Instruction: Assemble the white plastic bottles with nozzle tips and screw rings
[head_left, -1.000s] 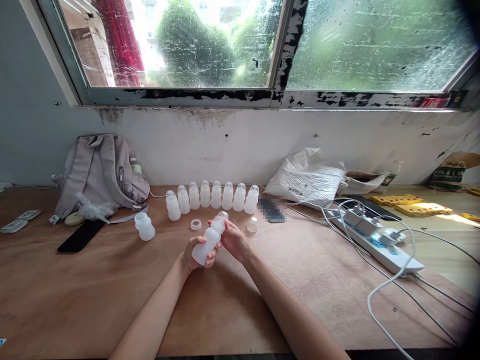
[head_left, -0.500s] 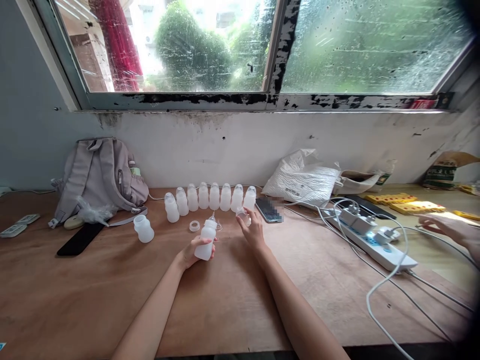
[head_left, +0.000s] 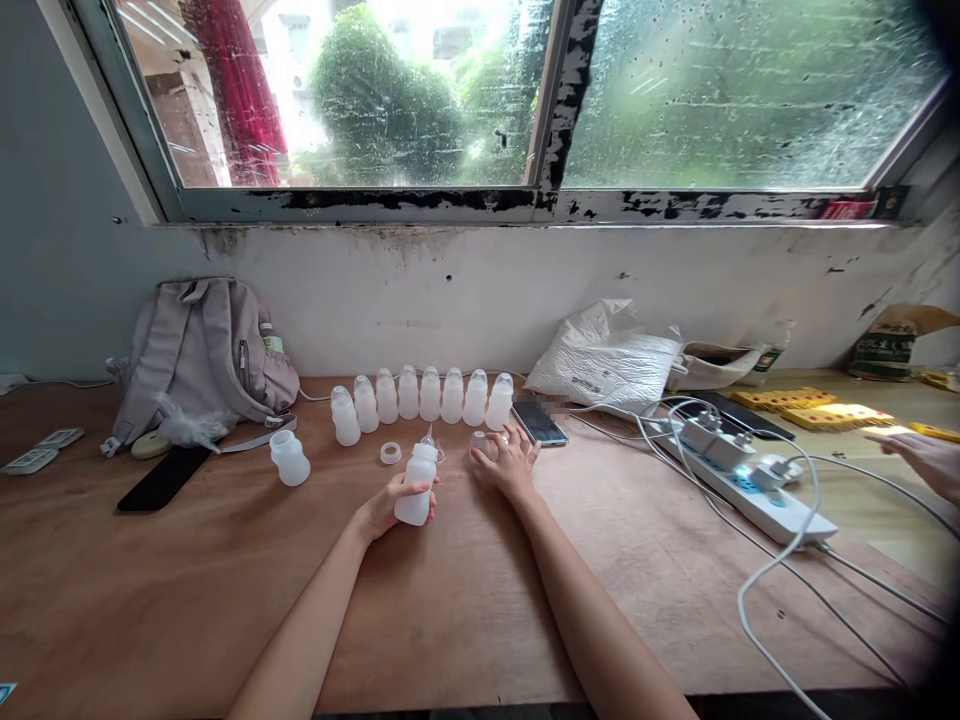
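My left hand [head_left: 395,503] is closed round a white baby bottle [head_left: 415,490], which stands slightly tilted with a clear teat [head_left: 427,437] at its top. The fingers of my right hand [head_left: 511,465] are around a small clear bottle cap [head_left: 484,446], low at the table, while its other fingers spread toward the phone. A white collar ring [head_left: 390,453] lies flat left of the held bottle. Behind it, several capped baby bottles [head_left: 430,395] stand in a curved row. One open bottle without a cap [head_left: 289,459] stands apart on the left.
A grey backpack [head_left: 202,350] and a black phone [head_left: 163,480] are on the left. Another phone [head_left: 541,421], a silver bag [head_left: 604,355] and a power strip [head_left: 739,480] with loose cables lie to the right. Another person's hand [head_left: 926,462] is at the right edge, near yellow trays [head_left: 810,408].
My right hand has come down a little with the clear cap, its fingers more spread. My left hand keeps the bottle in nearly the same place. The other person's hand has moved right.
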